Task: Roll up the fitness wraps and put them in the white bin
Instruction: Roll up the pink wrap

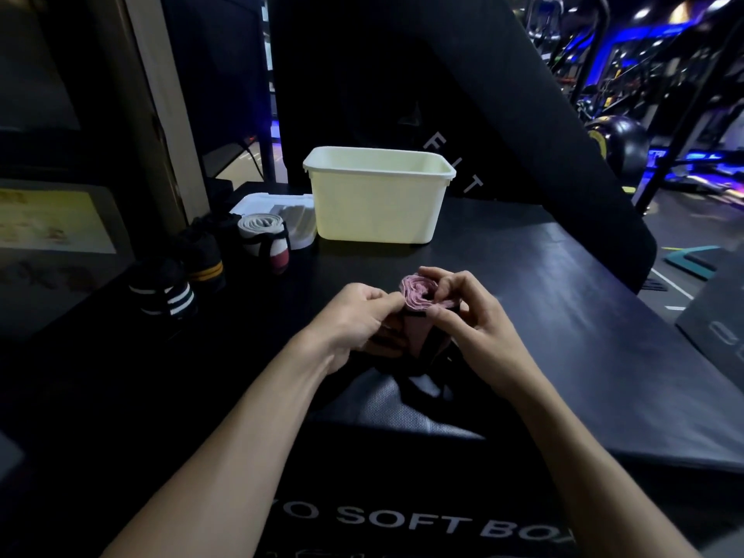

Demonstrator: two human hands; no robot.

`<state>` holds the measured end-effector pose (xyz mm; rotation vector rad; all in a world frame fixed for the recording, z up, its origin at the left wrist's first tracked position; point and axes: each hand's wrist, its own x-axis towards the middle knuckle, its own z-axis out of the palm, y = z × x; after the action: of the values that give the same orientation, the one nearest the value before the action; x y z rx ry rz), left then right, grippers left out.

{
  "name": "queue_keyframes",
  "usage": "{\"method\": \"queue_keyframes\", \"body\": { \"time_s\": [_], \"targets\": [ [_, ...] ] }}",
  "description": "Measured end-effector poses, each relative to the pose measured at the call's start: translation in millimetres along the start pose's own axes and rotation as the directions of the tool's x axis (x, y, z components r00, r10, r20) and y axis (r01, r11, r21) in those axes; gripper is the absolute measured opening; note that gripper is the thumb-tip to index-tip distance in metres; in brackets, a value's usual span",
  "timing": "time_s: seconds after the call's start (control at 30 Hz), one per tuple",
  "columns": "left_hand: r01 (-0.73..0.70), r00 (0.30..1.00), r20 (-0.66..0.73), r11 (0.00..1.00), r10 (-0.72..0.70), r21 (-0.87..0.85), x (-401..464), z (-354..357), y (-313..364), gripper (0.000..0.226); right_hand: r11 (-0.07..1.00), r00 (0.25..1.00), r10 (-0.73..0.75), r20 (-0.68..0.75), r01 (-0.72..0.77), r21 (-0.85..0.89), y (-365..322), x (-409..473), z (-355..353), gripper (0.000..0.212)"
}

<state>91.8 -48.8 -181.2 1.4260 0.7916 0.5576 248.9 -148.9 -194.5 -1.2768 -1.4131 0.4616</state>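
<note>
Black padded surface (543,283): a soft box with a matte, finely grained skin was seen, white letters printed on its front face.
Striped wrap (165,294): a black roll with white bands was set at the far left of the box top.
Yellow-banded wrap (207,259): a dark roll with a yellow stripe was placed just behind and to the right of the striped one.
Grey wrap (263,239): a coiled grey and white roll with a maroon end was stood near the bin's left side.
White lid (277,213): a flat white plastic piece was laid behind the grey roll, touching the bin's left wall.
White bin (376,203): a rectangular, smooth plastic tub with rounded corners and a lipped rim was stood upright at the back of the box; its inside could not be fully seen.
Left hand (362,318): fingers were curled, and the pink wrap's left edge was pinched.
Pink wrap (418,296): a soft fabric spiral of layered pink folds was held just above the box, in front of the bin; a dark tail was draped down beneath it.
Right hand (463,312): thumb and fingers were curled round the roll's right side and top.
</note>
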Motion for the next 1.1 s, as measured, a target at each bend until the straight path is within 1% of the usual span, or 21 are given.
{"method": "queue_keyframes", "body": {
  "time_s": [0.13,0.37,0.57,0.7,0.77,0.83,0.93,1.0,1.1],
  "targets": [
    [-0.1,0.986,-0.131,0.995,0.098,-0.01,3,6,-4,0.013,0.998,1.0,0.027,0.013,-0.028,0.058,5,-2,-1,0.014],
    [-0.115,0.979,-0.158,0.988,0.13,0.104,5,3,1,0.021,0.996,0.999,0.021,0.032,-0.024,0.081,5,-1,-2,0.025],
    [-0.073,0.991,-0.101,0.986,0.089,0.153,13,2,4,0.022,0.998,1.0,0.007,0.022,-0.008,0.065,0,-1,-1,0.03],
    [0.048,0.999,0.024,0.998,-0.049,0.031,12,-1,9,0.03,0.999,0.999,0.011,0.034,-0.012,0.048,1,1,1,0.032],
    [0.076,0.995,0.07,0.997,-0.077,0.015,11,-4,10,0.033,0.997,0.999,0.018,0.03,-0.02,0.073,0,1,3,0.033],
    [0.043,0.997,0.068,0.998,-0.046,0.034,10,-5,8,0.03,0.994,1.0,0.023,0.017,-0.025,0.106,-2,-1,3,0.034],
    [-0.074,0.997,-0.027,0.995,0.076,0.068,12,-4,4,0.018,0.993,1.0,0.019,0.016,-0.021,0.116,-1,-2,0,0.037],
    [-0.125,0.989,-0.069,0.988,0.131,0.088,12,-6,2,0.018,0.993,1.0,0.011,0.021,-0.013,0.114,-1,-2,-1,0.04],
    [-0.117,0.993,-0.02,0.987,0.12,0.111,10,-12,4,0.019,0.995,0.999,-0.004,0.044,-0.001,0.1,-1,-1,1,0.043]
  ]
}}
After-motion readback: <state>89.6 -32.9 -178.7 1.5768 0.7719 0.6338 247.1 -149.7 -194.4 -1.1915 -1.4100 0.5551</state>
